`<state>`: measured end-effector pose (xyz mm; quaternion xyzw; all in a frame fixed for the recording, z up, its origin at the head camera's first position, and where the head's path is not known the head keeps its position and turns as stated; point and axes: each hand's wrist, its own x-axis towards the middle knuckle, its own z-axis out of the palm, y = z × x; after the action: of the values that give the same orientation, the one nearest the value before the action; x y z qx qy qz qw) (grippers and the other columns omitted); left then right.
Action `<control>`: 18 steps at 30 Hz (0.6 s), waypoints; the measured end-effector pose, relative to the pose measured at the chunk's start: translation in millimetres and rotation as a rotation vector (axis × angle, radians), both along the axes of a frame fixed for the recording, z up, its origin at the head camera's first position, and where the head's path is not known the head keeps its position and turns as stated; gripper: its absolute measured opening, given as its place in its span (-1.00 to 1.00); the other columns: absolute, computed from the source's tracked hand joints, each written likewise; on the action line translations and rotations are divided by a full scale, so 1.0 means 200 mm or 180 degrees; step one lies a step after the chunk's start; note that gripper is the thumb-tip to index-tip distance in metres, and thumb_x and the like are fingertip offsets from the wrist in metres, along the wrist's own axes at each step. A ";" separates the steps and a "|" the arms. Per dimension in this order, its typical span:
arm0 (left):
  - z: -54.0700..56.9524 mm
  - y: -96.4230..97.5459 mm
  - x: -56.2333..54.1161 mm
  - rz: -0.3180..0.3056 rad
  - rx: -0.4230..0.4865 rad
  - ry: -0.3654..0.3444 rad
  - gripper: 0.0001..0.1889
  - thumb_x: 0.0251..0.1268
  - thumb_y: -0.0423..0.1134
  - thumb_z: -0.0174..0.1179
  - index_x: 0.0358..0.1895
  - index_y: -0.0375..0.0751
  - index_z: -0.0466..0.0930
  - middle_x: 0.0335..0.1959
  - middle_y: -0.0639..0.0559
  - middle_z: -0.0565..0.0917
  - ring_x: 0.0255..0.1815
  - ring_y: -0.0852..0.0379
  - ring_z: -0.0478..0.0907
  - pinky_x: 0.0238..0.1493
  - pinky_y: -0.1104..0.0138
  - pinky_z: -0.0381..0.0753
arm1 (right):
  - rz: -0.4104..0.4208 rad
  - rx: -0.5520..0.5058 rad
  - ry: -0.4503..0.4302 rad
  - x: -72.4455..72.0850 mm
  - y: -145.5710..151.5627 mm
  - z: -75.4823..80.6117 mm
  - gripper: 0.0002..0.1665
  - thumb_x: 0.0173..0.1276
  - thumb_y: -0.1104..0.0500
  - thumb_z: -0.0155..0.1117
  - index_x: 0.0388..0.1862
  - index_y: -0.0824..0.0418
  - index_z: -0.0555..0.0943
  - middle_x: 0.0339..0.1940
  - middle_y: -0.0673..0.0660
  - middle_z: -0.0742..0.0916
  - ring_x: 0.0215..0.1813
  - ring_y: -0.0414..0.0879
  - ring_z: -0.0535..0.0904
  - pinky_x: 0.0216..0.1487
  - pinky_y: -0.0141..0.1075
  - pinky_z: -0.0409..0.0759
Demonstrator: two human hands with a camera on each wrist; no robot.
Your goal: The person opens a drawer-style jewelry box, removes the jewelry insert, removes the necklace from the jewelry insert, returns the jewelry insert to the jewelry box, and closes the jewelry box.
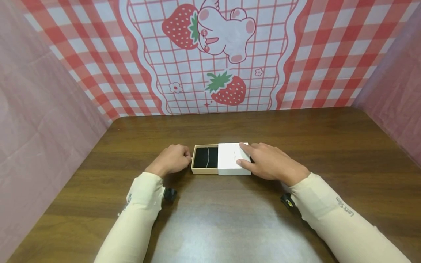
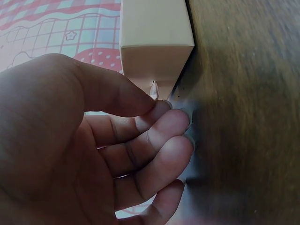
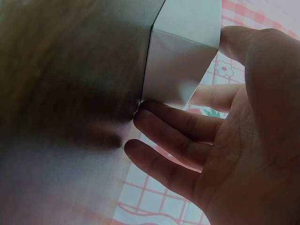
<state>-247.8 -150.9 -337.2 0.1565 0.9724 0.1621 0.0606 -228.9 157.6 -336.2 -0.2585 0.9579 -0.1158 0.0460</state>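
A slide-out drawer box lies on the table, its white sleeve [image 1: 230, 157] on the right. From the left end extends a tan tray [image 1: 204, 170] with a black lining [image 1: 200, 157], across which runs a thin silvery chain [image 1: 208, 157]. My left hand [image 1: 172, 159] pinches a small pull tab [image 2: 154, 90] on the tray's end between thumb and index finger, the other fingers curled below. Around the sleeve's right end, my right hand [image 1: 271, 162] holds it, thumb and index finger over its top. Its other fingers [image 3: 173, 126] reach down beside the end face.
Brown wood-grain table [image 1: 230, 215] surrounds the box. Behind it hangs a red-and-white checked cloth [image 1: 131, 73] with strawberry prints, and pink cloths [image 1: 49, 91] flank both sides. Dark devices [image 1: 170, 194] sit at the cuffs of both cream sleeves [image 1: 131, 223].
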 end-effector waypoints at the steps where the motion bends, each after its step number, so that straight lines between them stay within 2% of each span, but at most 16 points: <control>1: 0.00 0.00 0.00 0.0002 0.0004 -0.0011 -0.85 0.24 -0.27 0.07 -0.41 -0.09 0.63 -0.44 0.07 0.62 -0.35 0.08 0.52 -0.24 0.21 0.50 | 0.0000 0.0000 -0.0002 0.00 0.00 0.00 -0.14 0.52 -0.28 0.03 0.57 0.22 0.23 0.40 0.34 0.49 0.41 0.23 0.40 0.32 0.20 0.35; 6: 0.00 -0.01 -0.01 0.0000 0.0012 -0.0072 -0.84 0.26 -0.25 0.06 -0.39 -0.09 0.64 -0.43 0.06 0.63 -0.33 0.07 0.53 -0.23 0.20 0.51 | -0.0007 0.0013 -0.0006 0.00 0.00 0.00 -0.14 0.52 -0.27 0.05 0.58 0.22 0.22 0.40 0.35 0.49 0.40 0.23 0.40 0.32 0.20 0.36; 13: 0.00 -0.02 -0.01 0.0009 0.0083 -0.0105 -0.78 0.32 -0.20 0.07 -0.52 -0.09 0.53 -0.55 0.05 0.53 -0.45 0.08 0.45 -0.37 0.25 0.41 | -0.0020 -0.0003 -0.0014 0.00 0.00 -0.01 -0.13 0.50 -0.29 0.05 0.57 0.20 0.23 0.40 0.34 0.50 0.39 0.21 0.42 0.31 0.18 0.38; 18: -0.01 -0.03 -0.01 0.0076 0.0071 -0.0106 -0.80 0.32 -0.17 0.06 -0.45 -0.07 0.59 -0.50 0.05 0.56 -0.42 0.08 0.47 -0.35 0.23 0.42 | -0.0017 -0.0013 -0.0020 0.00 0.00 0.00 -0.13 0.50 -0.29 0.06 0.57 0.20 0.24 0.39 0.34 0.51 0.38 0.21 0.43 0.29 0.18 0.40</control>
<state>-250.7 -156.0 -338.7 0.1428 0.9712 0.1763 0.0731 -229.6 157.6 -336.6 -0.2557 0.9582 -0.1188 0.0481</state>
